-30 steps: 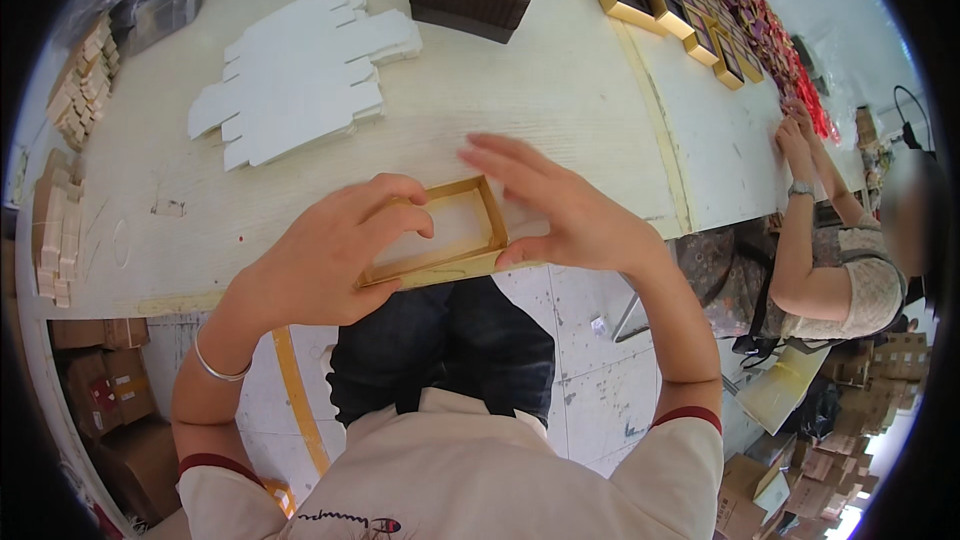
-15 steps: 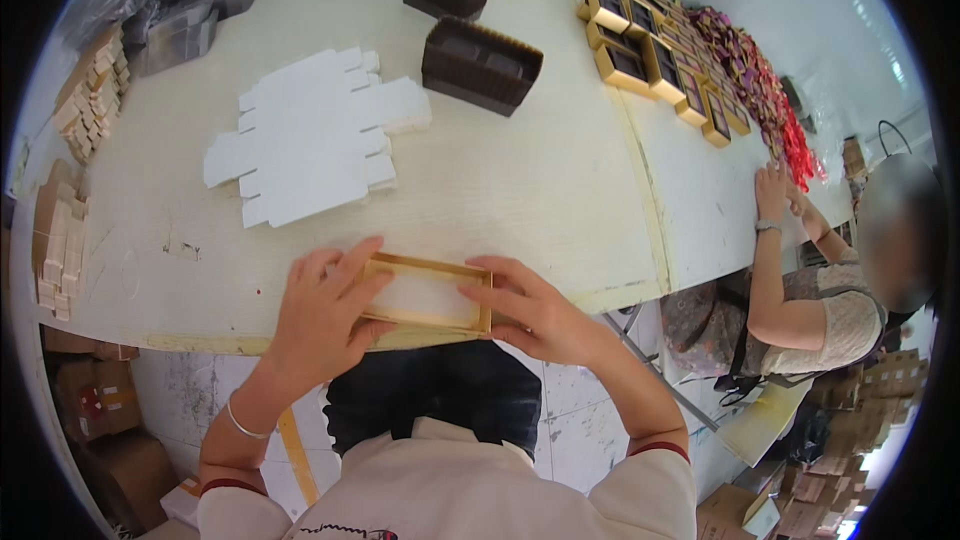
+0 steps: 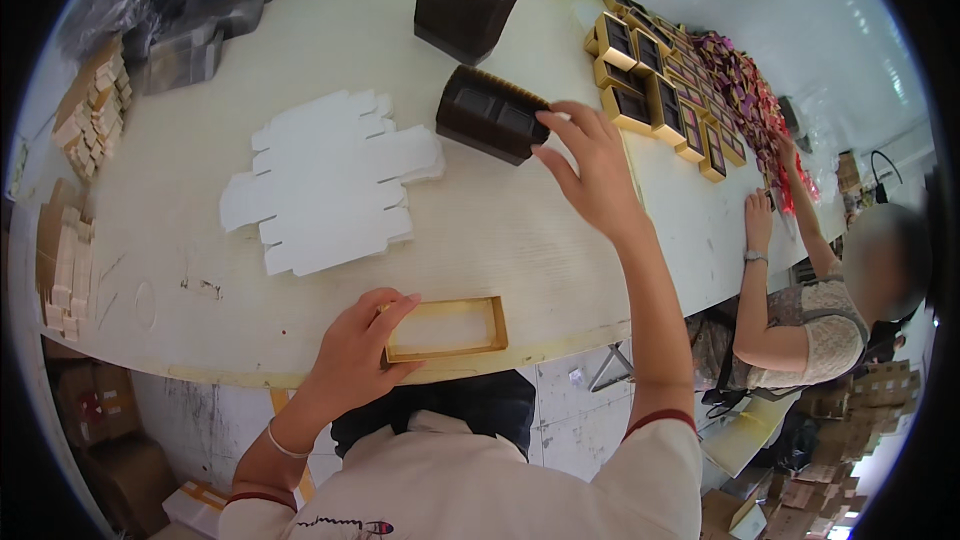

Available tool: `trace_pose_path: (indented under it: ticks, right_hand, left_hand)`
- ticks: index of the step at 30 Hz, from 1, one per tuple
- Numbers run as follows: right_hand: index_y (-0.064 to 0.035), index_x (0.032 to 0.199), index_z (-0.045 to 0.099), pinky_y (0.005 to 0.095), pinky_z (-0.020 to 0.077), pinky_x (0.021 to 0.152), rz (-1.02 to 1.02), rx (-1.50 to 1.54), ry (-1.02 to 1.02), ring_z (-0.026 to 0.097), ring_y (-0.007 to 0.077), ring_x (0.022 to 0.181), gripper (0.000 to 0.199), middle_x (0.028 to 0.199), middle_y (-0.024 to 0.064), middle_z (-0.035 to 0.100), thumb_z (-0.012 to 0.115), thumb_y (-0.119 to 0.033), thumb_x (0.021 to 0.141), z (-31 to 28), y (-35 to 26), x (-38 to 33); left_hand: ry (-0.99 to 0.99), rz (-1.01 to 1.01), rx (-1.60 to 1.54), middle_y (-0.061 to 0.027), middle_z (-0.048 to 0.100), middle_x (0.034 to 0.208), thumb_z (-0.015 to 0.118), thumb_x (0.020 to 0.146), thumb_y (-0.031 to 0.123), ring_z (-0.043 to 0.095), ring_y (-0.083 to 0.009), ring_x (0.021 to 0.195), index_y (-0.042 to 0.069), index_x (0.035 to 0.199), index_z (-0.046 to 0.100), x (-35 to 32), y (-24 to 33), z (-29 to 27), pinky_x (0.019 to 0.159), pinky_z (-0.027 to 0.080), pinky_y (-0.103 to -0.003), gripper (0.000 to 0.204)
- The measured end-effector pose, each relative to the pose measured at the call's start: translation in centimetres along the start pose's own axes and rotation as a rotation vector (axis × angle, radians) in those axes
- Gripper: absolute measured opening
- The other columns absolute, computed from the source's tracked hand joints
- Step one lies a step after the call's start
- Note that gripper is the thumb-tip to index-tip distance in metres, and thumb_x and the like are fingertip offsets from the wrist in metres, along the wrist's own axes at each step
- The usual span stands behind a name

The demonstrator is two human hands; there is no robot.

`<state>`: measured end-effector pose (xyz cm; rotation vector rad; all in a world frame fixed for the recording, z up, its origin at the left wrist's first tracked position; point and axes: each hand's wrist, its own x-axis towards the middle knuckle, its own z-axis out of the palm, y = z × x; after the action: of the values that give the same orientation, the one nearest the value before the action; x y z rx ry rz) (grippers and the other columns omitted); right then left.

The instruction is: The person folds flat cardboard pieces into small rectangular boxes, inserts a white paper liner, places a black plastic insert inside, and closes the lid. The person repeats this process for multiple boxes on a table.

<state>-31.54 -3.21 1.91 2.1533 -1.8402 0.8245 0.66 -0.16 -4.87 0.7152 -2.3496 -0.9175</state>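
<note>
A shallow rectangular gold box (image 3: 497, 325) with a pale inside lies near the table's front edge. My left hand (image 3: 358, 352) grips its left end, thumb on the near side and fingers on the far side. My right hand (image 3: 605, 175) is stretched out over the table at the right end of a stack of dark brown plastic trays (image 3: 487, 130). Its thumb and fingers are apart, with the fingertips at the stack's edge. Behind stands a second, upright stack of brown trays (image 3: 465, 10). A pile of flat white die-cut cardboard blanks (image 3: 330, 180) lies left of the trays.
Gold boxes with dark inserts (image 3: 630, 105) stand in rows at the back right, beside a heap of red and purple wrapped pieces (image 3: 745, 75). A co-worker (image 3: 800, 325) sits at the right. Folded card pieces (image 3: 68, 260) line the left edge. Clear plastic containers (image 3: 185, 60) sit at the back left.
My right hand has left the gold box and moved forward to the brown tray stack. My left hand stays on the box. The co-worker's one arm has reached farther into the heap.
</note>
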Motion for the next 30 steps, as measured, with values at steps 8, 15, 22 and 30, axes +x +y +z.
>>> trace_pose_path:
  ticks: [8, 15, 22, 30]
  right_hand:
    - [-0.0058, 0.073, 0.063, 0.0380, 0.0446, 0.069, 0.002, -0.051, -0.191, 0.059, 0.0282, 0.081, 0.015, 0.078, 0.0092, 0.062, 0.076, -0.014, 0.073, 1.1, 2.1, 3.0]
    - [-0.0031, 0.078, 0.057, 0.0261, 0.0376, 0.061, 0.296, 0.717, -0.050, 0.047, 0.0068, 0.070, 0.019, 0.071, -0.0026, 0.048, 0.062, -0.017, 0.091, -6.3, -3.5, -0.2]
    - [-0.0081, 0.081, 0.053, 0.0214, 0.0309, 0.039, 0.847, 0.867, -0.823, 0.041, 0.0044, 0.044, 0.024, 0.066, -0.0022, 0.048, 0.050, -0.026, 0.097, -3.3, -7.9, -6.7]
    - [-0.0061, 0.120, 0.052, 0.0298, 0.0490, 0.060, 0.405, 0.743, -0.503, 0.060, 0.0199, 0.068, 0.041, 0.098, 0.0122, 0.057, 0.070, -0.020, 0.086, -2.8, -10.4, -8.3]
  left_hand:
    - [0.023, 0.014, 0.023, -0.0187, 0.053, 0.123, 0.083, 0.067, 0.021, 0.056, -0.0382, 0.105, 0.005, 0.134, 0.044, -0.1, 0.0, -0.1, 0.086, 0.049, -0.040, 0.078]
    - [0.084, 0.013, -0.061, -0.0146, 0.054, 0.122, 0.080, 0.071, 0.022, 0.055, -0.0340, 0.106, 0.011, 0.143, 0.037, -0.8, -0.6, 0.2, 0.088, 0.047, -0.040, 0.085]
    - [0.009, -0.016, -0.044, -0.0140, 0.053, 0.119, 0.079, 0.072, 0.025, 0.056, -0.0354, 0.102, 0.011, 0.142, 0.037, -0.2, 0.3, -0.1, 0.086, 0.047, -0.041, 0.082]
    - [-0.039, -0.061, 0.021, -0.0117, 0.051, 0.115, 0.081, 0.067, 0.017, 0.059, -0.0326, 0.097, 0.013, 0.133, 0.044, -0.2, 1.2, -0.2, 0.081, 0.049, -0.041, 0.076]
